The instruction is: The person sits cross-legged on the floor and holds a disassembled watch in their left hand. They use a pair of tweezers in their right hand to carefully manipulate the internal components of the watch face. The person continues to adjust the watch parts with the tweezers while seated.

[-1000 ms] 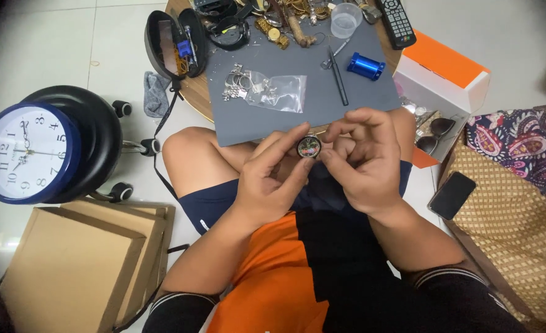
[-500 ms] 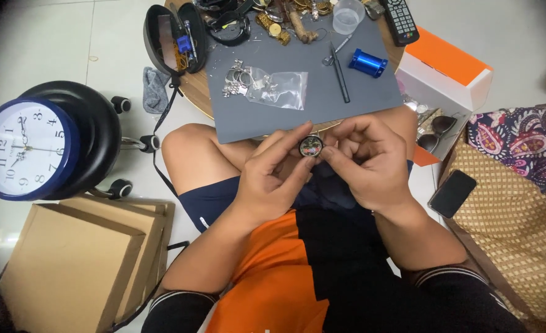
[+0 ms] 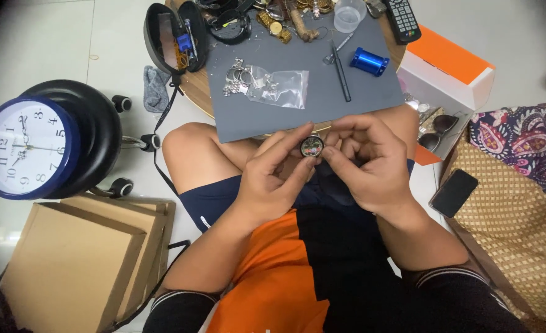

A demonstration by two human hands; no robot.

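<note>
**Small round watch piece pinched over the lap**

A pale tiled floor surrounds a low round wooden table (image 3: 194, 98) topped by a grey mat (image 3: 297, 108), where the person sits cross-legged. Both hands meet just in front of the mat's near edge, above the knees. The left hand (image 3: 273, 179) pinches a small round disc (image 3: 312, 147), dark-rimmed with a mottled, colourful face, between thumb and forefinger; the right hand (image 3: 368, 163) curls close, its fingertips pressed to the disc's other side. Held that way, the piece appears steadied from both sides and turned up toward the eyes.

On the mat lie a clear crinkled bag (image 3: 279, 86) of metal bits, a slim dark pen-like tool (image 3: 341, 71) and a glossy blue metal cylinder (image 3: 369, 61), all within reach. Beyond them stand a translucent cup (image 3: 349, 15) and gold-toned watch bands (image 3: 274, 23). A blue-rimmed wall clock (image 3: 23, 148) rests on a black stool, flat cardboard boxes (image 3: 69, 265) beside it.
</note>
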